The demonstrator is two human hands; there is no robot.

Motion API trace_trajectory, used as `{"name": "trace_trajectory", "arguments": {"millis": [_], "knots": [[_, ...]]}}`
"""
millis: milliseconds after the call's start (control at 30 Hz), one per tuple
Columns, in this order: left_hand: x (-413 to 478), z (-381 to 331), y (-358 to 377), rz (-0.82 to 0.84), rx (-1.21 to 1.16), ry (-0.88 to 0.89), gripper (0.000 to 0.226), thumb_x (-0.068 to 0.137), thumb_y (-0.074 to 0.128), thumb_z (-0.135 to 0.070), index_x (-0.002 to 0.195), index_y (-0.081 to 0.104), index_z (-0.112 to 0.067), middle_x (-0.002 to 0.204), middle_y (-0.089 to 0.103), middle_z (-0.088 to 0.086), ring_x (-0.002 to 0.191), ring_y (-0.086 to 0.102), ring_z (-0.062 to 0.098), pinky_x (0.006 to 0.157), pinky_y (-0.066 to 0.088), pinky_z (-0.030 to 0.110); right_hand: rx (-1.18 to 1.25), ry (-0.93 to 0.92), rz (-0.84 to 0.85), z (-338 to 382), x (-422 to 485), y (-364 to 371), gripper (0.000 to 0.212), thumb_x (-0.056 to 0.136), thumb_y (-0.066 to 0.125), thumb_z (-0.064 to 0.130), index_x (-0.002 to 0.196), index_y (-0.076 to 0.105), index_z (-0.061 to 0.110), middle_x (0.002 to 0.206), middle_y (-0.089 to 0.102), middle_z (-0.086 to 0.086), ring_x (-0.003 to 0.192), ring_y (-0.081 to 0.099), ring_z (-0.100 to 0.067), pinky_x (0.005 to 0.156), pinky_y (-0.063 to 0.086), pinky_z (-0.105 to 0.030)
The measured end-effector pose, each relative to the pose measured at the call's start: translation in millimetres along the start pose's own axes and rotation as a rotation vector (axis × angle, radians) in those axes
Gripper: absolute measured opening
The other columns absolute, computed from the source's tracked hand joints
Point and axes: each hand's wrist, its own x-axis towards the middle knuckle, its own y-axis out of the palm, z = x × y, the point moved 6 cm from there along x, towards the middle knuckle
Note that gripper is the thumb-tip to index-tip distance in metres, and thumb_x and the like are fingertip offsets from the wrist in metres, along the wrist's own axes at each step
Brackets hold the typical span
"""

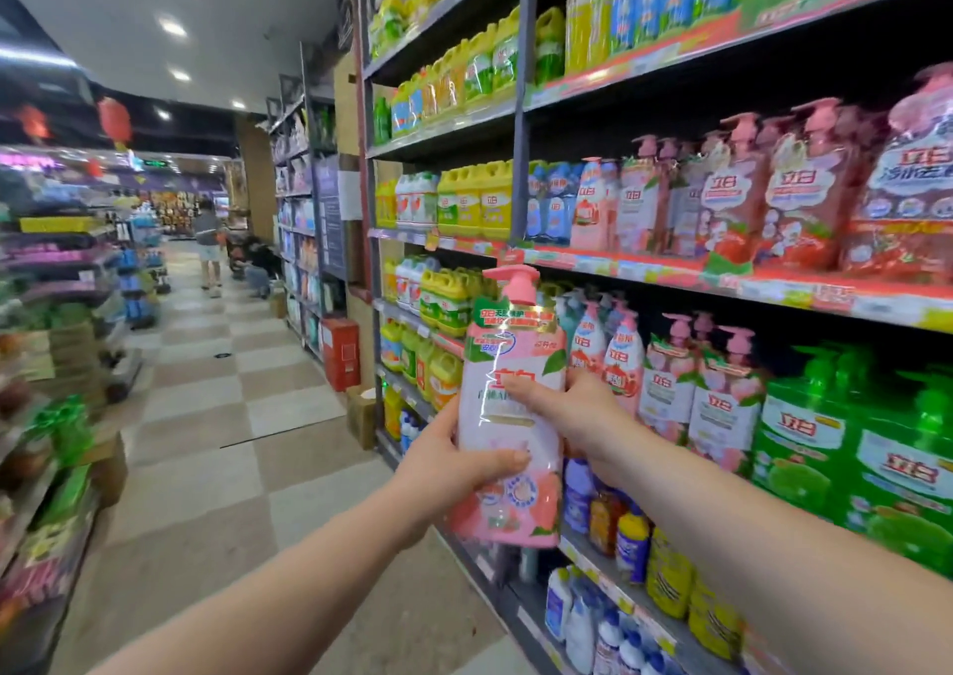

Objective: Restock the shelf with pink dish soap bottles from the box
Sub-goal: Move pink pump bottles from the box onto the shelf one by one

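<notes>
I hold a pink dish soap bottle with a pump top upright in front of the shelf. My left hand grips its lower left side, thumb across the front. My right hand wraps its right side, fingers on the label. Just behind and to the right, several matching pink pump bottles stand in a row on the middle shelf board. The box is not in view.
Green pump bottles fill the shelf to the right, yellow jugs to the left. Small bottles line the lower shelves. The tiled aisle runs ahead; a person stands far down it. Another shelf borders the left.
</notes>
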Motion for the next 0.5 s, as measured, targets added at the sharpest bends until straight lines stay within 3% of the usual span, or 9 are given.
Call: {"name": "trace_trajectory", "arguments": {"millis": [100,233,333,500], "knots": [[56,-2,5,0.023,-0.039,0.022,0.056,0.072,0.080,-0.013,0.119,0.055,-0.030,0.096,0.075,-0.004,0.082,0.073,0.017,0.065,0.058,0.027,-0.030,-0.009,-0.012,3,55,-17,0.020,0.074,0.080,0.028,0.086,0.067,0.018,0.077,0.075,0.007,0.062,0.071,-0.007,0.048,0.052,-0.019],[120,3,5,0.016,-0.075,0.030,0.054,0.071,0.080,-0.009,0.115,0.055,-0.029,0.097,0.075,-0.001,0.081,0.073,0.017,0.062,0.057,0.025,-0.041,-0.013,0.002,-3,117,-28,0.017,0.076,0.078,0.027,0.083,0.065,0.019,0.064,0.073,0.012,0.055,0.069,-0.005,0.043,0.049,-0.016],[160,12,2,0.021,-0.089,0.034,0.055,0.070,0.080,-0.006,0.116,0.056,-0.025,0.100,0.074,0.001,0.088,0.072,0.019,0.073,0.059,0.032,-0.056,0.020,-0.015,-13,153,-32,0.035,0.075,0.079,0.029,0.104,0.066,0.013,0.090,0.076,-0.001,0.074,0.072,-0.016,0.059,0.054,-0.025],[232,25,1,0.100,-0.088,0.071,0.057,0.069,0.081,-0.007,0.117,0.056,-0.028,0.101,0.074,-0.001,0.089,0.072,0.019,0.076,0.059,0.034,-0.119,0.027,-0.067,-20,210,-46,0.040,0.075,0.078,0.034,0.107,0.064,0.014,0.097,0.074,-0.001,0.077,0.072,-0.014,0.056,0.054,-0.023]]}}
